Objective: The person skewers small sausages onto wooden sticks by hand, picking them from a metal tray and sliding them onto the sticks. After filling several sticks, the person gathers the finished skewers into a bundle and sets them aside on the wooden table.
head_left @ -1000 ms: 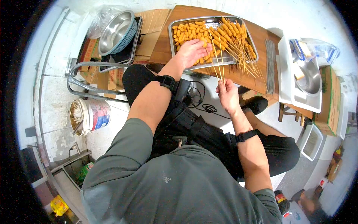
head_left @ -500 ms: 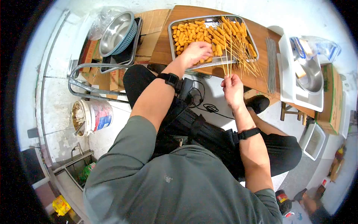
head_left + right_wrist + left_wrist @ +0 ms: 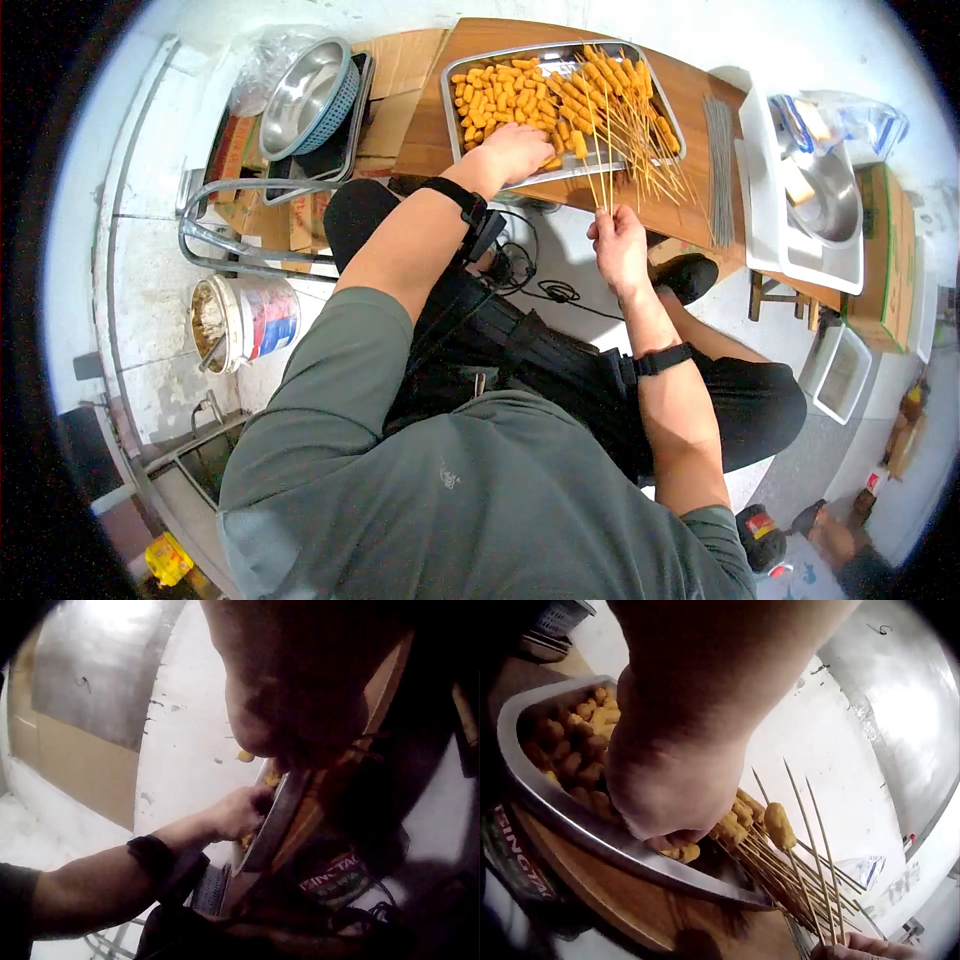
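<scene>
My left hand (image 3: 518,150) reaches into a metal tray (image 3: 449,115), low over loose orange-yellow, sausage-shaped pieces (image 3: 505,92). In the left wrist view its fingers bend down, and one piece (image 3: 681,853) peeks out below them; I cannot tell if they grip it. At the tray's near side, my right hand (image 3: 620,245) pinches three thin wooden skewers (image 3: 826,862) by their lower ends. One has a single piece (image 3: 780,826) on its upper end; the other two show bare pointed tips. Filled skewers (image 3: 608,72) lie piled in the tray's right half, sticks toward me.
A bundle of thin grey sticks (image 3: 719,170) lies on the wooden table (image 3: 425,145) right of the tray. Beyond it is a white bin (image 3: 765,225) with a metal bowl (image 3: 835,205). A steel basin (image 3: 300,105) stands left, above a bucket (image 3: 245,320) on the floor.
My left hand has come down from over the tray with spread fingers to the loose pieces near the front rim, its fingers now bent. The right hand has shifted slightly right, still holding the skewers.
</scene>
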Action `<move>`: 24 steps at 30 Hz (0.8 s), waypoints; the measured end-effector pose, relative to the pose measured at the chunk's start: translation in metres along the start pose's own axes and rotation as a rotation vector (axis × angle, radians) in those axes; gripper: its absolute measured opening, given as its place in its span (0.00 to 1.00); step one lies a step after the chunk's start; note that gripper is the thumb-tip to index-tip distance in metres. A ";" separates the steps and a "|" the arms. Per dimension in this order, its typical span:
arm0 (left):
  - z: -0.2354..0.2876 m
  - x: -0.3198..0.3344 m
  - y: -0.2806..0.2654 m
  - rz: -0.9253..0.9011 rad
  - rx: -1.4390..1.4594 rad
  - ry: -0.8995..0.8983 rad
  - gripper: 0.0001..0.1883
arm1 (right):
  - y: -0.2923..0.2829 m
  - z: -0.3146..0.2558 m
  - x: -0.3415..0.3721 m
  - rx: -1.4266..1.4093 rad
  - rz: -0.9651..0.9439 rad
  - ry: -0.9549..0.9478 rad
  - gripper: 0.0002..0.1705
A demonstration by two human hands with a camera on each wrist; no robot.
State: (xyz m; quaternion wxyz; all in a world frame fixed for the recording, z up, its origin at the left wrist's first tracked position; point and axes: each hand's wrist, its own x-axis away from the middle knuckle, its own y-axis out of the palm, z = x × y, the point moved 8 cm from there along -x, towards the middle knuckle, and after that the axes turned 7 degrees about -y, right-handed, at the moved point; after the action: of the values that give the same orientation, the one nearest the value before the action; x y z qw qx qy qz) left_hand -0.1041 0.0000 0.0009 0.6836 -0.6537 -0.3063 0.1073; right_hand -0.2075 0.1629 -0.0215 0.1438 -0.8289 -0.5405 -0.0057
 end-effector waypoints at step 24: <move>-0.073 0.004 0.022 0.198 1.845 -0.402 0.12 | 0.010 0.002 0.004 -0.018 -0.044 0.012 0.13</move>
State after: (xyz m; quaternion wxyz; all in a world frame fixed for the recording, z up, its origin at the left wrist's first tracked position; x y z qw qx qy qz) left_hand -0.0547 -0.0554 -0.0164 0.8526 0.1521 -0.1556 0.4751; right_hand -0.1970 0.1632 -0.0251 0.1396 -0.8180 -0.5577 -0.0186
